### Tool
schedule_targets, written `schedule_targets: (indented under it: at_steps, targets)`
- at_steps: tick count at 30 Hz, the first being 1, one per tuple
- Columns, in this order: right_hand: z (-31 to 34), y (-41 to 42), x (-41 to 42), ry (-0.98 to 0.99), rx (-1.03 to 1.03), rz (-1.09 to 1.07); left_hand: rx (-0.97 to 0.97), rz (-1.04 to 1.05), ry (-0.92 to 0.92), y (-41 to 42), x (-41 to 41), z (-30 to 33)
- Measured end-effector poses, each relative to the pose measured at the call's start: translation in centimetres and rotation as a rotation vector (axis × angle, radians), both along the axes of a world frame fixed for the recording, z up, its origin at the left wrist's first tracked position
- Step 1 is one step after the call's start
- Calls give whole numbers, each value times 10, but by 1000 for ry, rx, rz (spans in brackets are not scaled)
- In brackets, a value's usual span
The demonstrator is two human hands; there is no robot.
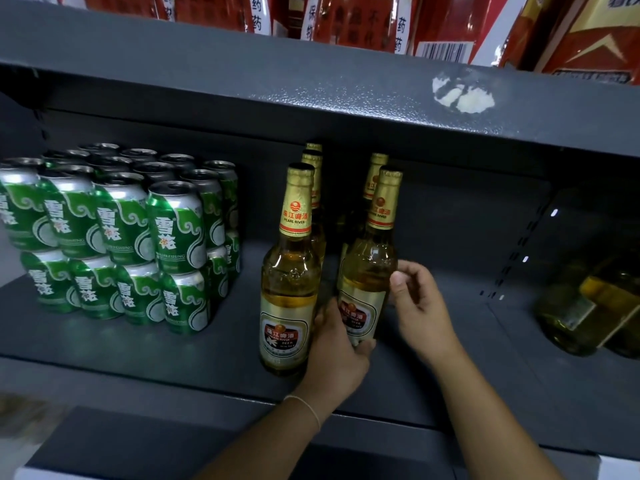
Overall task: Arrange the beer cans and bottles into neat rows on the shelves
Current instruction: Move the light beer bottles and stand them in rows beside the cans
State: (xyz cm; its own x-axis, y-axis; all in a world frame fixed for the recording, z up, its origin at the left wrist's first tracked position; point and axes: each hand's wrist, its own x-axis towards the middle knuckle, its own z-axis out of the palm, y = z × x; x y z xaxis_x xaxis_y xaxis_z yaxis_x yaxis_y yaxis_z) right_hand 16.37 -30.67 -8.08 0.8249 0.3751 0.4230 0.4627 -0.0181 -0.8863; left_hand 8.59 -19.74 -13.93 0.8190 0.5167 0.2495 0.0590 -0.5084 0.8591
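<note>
The left hand (337, 355) curled round the bottom of the front right Pearl River bottle (365, 271), standing on the gray shelf (138, 344) beside the front left bottle (291, 278). The right hand (420, 306) had loose fingers touching its side, gripping nothing. It seemed best to keep the bottle straight up, slide it slowly level with its neighbor, and turn the label forward. The bottles behind (313, 161) were mostly hidden. The green Snow cans (114, 230) were cut off at the left. The dark bottles on the right (588, 313) were hard to make out.

Green-white cans (114, 233), amber gold-labelled bottles (289, 271)
</note>
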Motion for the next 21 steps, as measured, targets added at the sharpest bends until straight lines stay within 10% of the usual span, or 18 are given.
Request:
schedule_targets:
  at_steps: [21]
  targets:
    - [-30, 5, 1, 81, -108, 166, 56, 12, 123, 0, -1, 8]
